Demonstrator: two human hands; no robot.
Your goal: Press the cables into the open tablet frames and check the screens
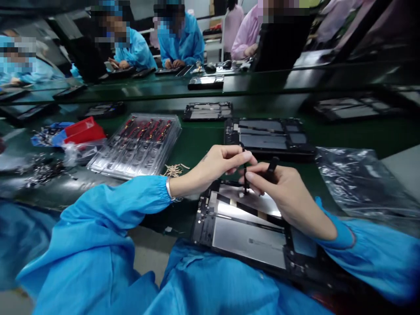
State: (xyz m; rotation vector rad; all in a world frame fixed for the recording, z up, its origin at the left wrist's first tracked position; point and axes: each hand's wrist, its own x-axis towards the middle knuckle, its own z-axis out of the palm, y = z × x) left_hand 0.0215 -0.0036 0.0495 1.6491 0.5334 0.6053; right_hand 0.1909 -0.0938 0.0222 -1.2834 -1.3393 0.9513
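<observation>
My left hand pinches the upper end of a thin black strip, perhaps a flex cable. Lower down, the fingertips of my right hand close on the same strip. A dark, narrow piece sticks up from between my right fingers; its kind is unclear. Right below both hands lies an opened tablet-like device, with silver battery panels and dark ribbons showing. A small white bit shows near the strip's lower end. The right hand covers part of the device.
Beyond my hands sits another opened device, with one more behind. Stacked clear trays of red-and-black parts, a red bin and loose small parts are left. A plastic bag lies right. Co-workers sit opposite.
</observation>
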